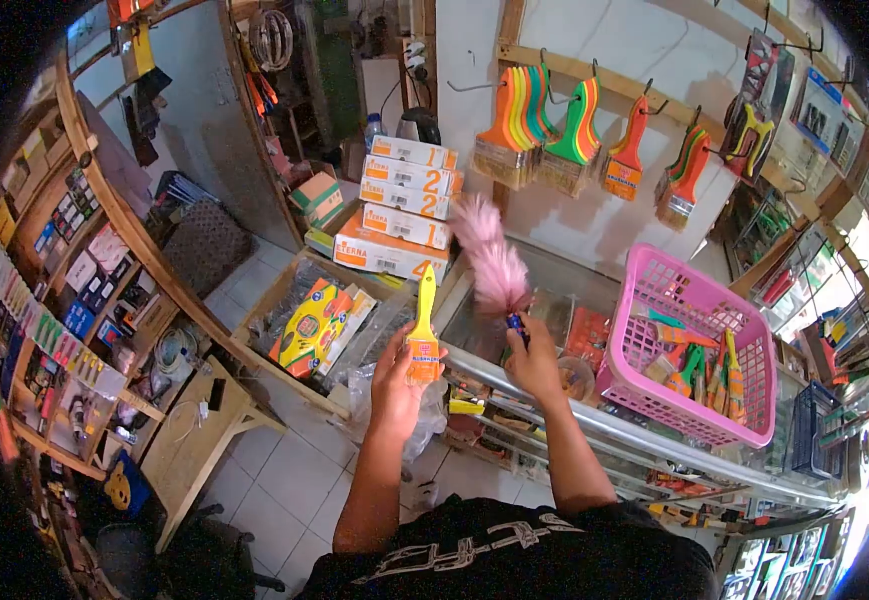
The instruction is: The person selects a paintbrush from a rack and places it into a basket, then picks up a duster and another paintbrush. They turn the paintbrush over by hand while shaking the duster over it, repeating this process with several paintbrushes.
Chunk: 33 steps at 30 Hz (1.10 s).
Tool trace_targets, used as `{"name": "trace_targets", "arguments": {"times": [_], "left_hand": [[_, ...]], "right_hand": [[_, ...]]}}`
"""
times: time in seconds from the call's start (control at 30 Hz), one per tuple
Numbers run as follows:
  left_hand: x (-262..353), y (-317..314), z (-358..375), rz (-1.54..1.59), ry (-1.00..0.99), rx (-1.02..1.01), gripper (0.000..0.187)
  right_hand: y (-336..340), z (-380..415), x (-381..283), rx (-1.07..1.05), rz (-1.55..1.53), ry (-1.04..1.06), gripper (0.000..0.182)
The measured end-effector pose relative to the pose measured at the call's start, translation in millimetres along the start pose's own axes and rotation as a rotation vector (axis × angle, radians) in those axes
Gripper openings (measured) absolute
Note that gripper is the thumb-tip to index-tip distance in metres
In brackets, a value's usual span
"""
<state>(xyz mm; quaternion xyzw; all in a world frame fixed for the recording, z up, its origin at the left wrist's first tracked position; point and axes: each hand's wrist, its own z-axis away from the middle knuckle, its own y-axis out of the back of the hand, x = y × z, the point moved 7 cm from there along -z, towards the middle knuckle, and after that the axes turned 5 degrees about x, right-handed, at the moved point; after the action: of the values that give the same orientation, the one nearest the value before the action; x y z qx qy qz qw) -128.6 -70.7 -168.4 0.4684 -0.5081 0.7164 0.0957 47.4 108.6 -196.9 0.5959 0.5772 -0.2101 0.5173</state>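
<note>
Head view: left hand [397,385] closed around a yellow paintbrush [423,335], held upright before the glass table's [594,425] front edge. Right hand [534,362] grips a pink feather duster [494,265] beside it. Pink basket [689,350] on the table holds more brushes, apparently not yet dusted.

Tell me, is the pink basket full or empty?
Partly full. The pink basket on the glass counter holds several brushes at its bottom, well below the rim.

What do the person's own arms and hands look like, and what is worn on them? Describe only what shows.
Both arms are bare from the upper arm down. The left hand and right hand wear no gloves; no rings, watch or bracelet can be made out. At the shoulders sits a black short-sleeved T-shirt with pale angular lettering across its front.
</note>
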Motion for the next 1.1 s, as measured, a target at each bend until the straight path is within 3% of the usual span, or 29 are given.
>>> {"name": "trace_targets", "arguments": {"times": [0.03,0.13,0.17,0.27,0.3,0.43,0.47,0.53,0.57,0.67,0.7,0.8,0.83,0.93,1.03,1.1], "left_hand": [[1,0,-4,0.003,-0.014,-0.006,0.046],[1,1,-14,0.093,-0.019,-0.007,0.047],[1,0,-17,0.134,-0.013,-0.008,0.047],[11,-22,-19,0.200,-0.088,-0.044,0.044],[12,-26,-20,0.193,-0.068,-0.108,0.045],[13,-39,-28,0.197,-0.152,-0.075,0.041],[7,-35,-34,0.220,-0.134,-0.045,0.041],[22,-64,-27,0.170,-0.144,-0.196,0.043],[23,-75,-26,0.189,-0.144,-0.193,0.049],[-2,-70,-38,0.219,-0.094,-0.150,0.050],[16,-101,-24,0.169,-0.125,-0.229,0.048],[-4,-104,-32,0.101,-0.098,-0.218,0.050],[-8,-110,-32,0.106,-0.073,-0.254,0.051],[-14,-131,-27,0.107,-0.037,-0.322,0.052],[-28,-140,-26,0.137,-0.032,-0.306,0.054],[-24,-160,-22,0.134,-0.017,-0.361,0.051]], "right_hand": [[8,4,-28,0.072,0.079,0.297,0.042],[10,21,-55,-0.386,-0.042,-0.087,0.044],[15,25,-69,-0.335,0.051,0.329,0.045],[35,29,-105,-0.210,-0.053,0.241,0.046],[41,33,-103,-0.126,-0.074,0.072,0.045],[64,42,-117,-0.312,0.012,0.156,0.038],[72,43,-117,-0.208,0.025,0.169,0.038],[88,47,-121,0.002,0.050,0.198,0.038],[93,47,-129,-0.123,0.074,0.185,0.037],[107,55,-130,-0.102,0.008,0.163,0.036],[114,56,-122,0.005,0.007,0.075,0.034],[125,61,-116,-0.140,0.161,0.181,0.047],[132,64,-122,-0.098,0.049,0.129,0.045],[150,71,-124,0.151,0.087,0.135,0.025],[162,79,-131,0.191,0.105,0.213,0.024],[172,79,-131,0.091,0.129,0.061,0.031]]}}
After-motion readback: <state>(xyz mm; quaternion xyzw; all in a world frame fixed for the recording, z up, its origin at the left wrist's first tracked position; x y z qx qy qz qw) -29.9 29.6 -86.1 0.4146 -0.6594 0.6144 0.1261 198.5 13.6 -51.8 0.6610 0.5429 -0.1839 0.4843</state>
